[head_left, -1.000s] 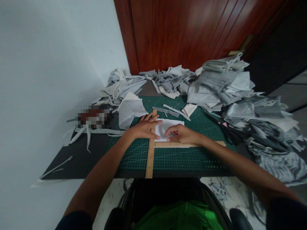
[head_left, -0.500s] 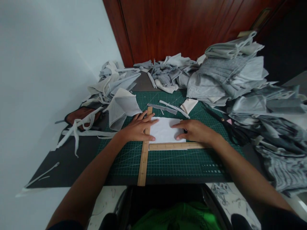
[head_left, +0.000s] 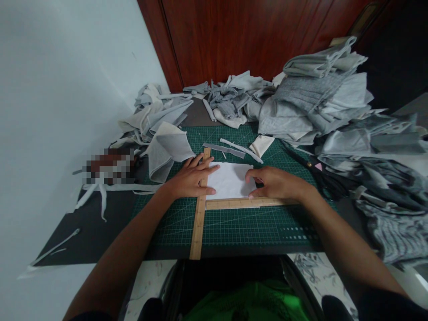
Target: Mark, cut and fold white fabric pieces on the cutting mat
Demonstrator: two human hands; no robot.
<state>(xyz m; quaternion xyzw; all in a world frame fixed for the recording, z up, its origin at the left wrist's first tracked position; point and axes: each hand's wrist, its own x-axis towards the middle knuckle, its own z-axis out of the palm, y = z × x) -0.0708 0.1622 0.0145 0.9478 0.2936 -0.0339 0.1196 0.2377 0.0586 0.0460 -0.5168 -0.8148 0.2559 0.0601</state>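
My left hand (head_left: 192,179) lies flat with fingers spread across an upright-running wooden ruler (head_left: 198,223), its thumb and index fingertips on the left edge of a white rectangular piece of cloth (head_left: 229,180). At the cloth's right edge is my right hand (head_left: 272,182), fingers bent and the thumb apart from the index finger, both tips touching the cloth. A second wooden ruler (head_left: 230,203) runs sideways along the cloth's lower edge, and the right wrist hides its far end. All of this rests on a green cutting mat (head_left: 247,232).
Black scissors (head_left: 323,178) lie right of my right hand. Fabric strips (head_left: 225,150) and a cream scrap (head_left: 261,145) sit beyond the cloth. Grey fabric piles (head_left: 301,107) line the back and right. More scraps (head_left: 169,149) lie at left, beside the wall.
My right index finger has bent inward from a straighter reach across the cloth. My left hand stays in place on the ruler and cloth. The view has shifted slightly.
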